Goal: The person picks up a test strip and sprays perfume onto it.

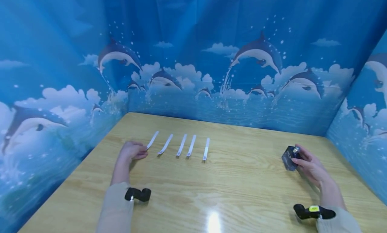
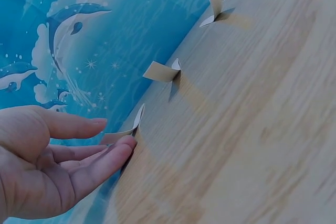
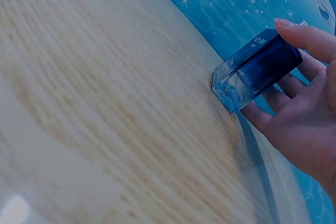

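Note:
My right hand (image 1: 312,165) grips a dark blue glass perfume bottle (image 1: 289,158) with a silvery top at the right of the table. In the right wrist view, the thumb and fingers are around the bottle (image 3: 254,72), which is tilted, with a clear lower end close over the wood. At the left, my left hand (image 1: 131,150) is at the near end of the leftmost white paper strip (image 1: 152,140). The left wrist view shows that bent strip (image 2: 139,116) between thumb and fingers, the thumb apart from the fingertips.
More white strips, including one in the middle (image 1: 181,145) and one at the right end (image 1: 206,149), lie in a row, their near ends bent up. The light wood table (image 1: 242,192) meets a blue dolphin-print curtain (image 1: 193,105) at the back and sides.

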`<state>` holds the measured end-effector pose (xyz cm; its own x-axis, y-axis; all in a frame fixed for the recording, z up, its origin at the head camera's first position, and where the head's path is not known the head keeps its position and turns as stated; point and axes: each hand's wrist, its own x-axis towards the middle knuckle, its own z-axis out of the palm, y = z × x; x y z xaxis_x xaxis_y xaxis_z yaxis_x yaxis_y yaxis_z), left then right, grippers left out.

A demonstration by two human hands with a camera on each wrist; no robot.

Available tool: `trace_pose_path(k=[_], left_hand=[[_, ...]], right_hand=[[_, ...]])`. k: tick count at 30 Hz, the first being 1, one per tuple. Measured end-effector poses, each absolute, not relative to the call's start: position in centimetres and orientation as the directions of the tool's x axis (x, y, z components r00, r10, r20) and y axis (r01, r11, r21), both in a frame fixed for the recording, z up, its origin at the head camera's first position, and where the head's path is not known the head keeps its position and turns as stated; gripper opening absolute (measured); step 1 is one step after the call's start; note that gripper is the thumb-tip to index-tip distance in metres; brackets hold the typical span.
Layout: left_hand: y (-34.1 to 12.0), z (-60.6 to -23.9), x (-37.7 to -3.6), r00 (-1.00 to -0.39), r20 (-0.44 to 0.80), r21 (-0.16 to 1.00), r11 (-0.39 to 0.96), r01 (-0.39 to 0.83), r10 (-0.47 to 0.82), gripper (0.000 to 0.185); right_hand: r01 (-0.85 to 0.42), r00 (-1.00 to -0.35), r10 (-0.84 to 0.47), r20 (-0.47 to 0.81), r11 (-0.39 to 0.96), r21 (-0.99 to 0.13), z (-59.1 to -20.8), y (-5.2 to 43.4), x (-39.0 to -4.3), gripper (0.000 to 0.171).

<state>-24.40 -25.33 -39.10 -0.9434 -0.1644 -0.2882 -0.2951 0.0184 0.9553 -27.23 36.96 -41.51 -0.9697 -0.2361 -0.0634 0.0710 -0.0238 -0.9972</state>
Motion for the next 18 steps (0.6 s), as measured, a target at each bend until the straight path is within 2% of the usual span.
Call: trace_pose_path(k=[8,11,18], left_hand=[[-25.2,-39.2,-24.98,-0.927,-0.322,0.946,-0.018,-0.325,-0.193,0.054],[-25.1,-39.24,-25.02,-0.92,-0.324,0.945,-0.035,-0.325,-0.221,0.051],[-25.33,-39.79,-25.13,-0.909,-0.326,0.945,-0.054,-0.324,-0.26,0.041]], right_hand=[[0.02,-0.972,-0.234,0.013,-0.138,-0.99,-42.06,37.31,-26.94,0.071],[0.018,-0.973,-0.229,0.015,-0.145,-0.989,-42.03,37.32,-26.95,0.076],[0.045,-0.981,-0.188,-0.048,0.021,-0.999,-41.53,36.68,-27.14,0.086]])
